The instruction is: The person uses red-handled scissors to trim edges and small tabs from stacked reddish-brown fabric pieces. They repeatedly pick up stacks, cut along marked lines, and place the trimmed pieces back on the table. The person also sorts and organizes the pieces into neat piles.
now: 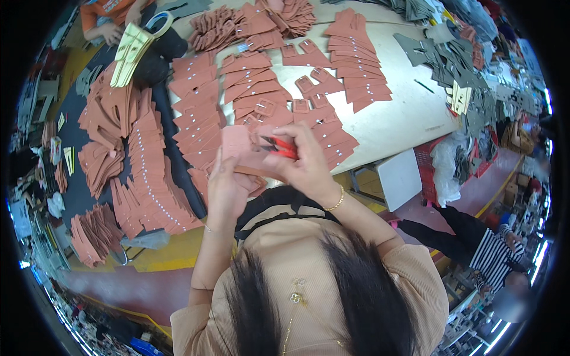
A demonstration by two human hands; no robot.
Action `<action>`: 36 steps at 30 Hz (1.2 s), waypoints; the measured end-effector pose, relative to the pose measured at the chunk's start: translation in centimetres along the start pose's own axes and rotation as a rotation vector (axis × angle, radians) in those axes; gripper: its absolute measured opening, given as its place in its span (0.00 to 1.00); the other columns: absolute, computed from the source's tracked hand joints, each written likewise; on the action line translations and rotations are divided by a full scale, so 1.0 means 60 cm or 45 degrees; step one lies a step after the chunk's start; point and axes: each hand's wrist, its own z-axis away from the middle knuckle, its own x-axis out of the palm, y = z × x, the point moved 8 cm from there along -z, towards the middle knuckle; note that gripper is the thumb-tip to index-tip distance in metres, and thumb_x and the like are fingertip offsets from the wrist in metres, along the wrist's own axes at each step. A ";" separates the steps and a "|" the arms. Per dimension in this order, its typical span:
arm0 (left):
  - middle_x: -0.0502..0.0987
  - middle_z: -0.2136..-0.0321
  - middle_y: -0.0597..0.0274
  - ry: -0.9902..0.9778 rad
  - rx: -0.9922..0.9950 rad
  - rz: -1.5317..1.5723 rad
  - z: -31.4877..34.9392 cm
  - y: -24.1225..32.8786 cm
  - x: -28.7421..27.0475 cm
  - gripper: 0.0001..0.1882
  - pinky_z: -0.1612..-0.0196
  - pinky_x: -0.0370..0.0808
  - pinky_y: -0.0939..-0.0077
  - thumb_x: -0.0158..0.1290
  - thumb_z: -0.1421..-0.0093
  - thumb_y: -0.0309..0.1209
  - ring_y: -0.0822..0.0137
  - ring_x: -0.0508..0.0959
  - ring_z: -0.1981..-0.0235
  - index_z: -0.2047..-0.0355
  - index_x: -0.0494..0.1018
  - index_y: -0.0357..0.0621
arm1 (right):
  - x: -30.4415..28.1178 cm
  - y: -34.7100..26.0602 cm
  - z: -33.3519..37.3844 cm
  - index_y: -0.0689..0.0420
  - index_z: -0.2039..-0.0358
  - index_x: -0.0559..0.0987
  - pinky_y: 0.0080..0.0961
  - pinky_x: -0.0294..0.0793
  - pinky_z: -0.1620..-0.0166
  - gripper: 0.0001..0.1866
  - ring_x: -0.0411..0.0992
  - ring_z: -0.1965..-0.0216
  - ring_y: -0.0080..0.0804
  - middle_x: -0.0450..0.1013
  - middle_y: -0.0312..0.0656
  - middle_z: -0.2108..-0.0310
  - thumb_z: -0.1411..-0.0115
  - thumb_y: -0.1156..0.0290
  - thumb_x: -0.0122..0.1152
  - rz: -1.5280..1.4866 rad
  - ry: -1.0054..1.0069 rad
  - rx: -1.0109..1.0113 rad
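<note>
Workshop floor, crowded: a pale worktable runs across the upper half, covered in rows of terracotta-brown leather straps, many with square buckles and small metal studs. More of the same straps lie stacked on a dark mat to the left of the table. Grey cut pieces are heaped at the far right end. A stack of cream-coloured pieces sits at upper left, near another person in an orange top. A person in a striped top is at lower right, beside a red crate.

Left hand: raised in front of the chest, fingers curled closed around the lower part of one brown strap piece, thumb side pressing it from the front. The piece stands roughly upright, just above the near table edge.

Right hand: gold bracelet on the wrist. Fingers bent tight around small red-handled snips, index finger arched over the top. The dark blades point left and meet the edge of the held piece. Whether the blades are parted or closed is too small to tell.

Both hands sit close together, nearly touching, over the strap.
</note>
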 end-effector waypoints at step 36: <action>0.62 0.48 0.54 0.254 -0.165 -0.195 -0.043 -0.090 -0.109 0.24 0.47 0.66 0.63 0.46 0.35 0.40 0.59 0.66 0.47 0.43 0.53 0.48 | -0.194 0.439 0.044 0.62 0.52 0.71 0.34 0.69 0.58 0.21 0.73 0.64 0.42 0.73 0.50 0.68 0.38 0.58 0.50 0.324 0.639 0.654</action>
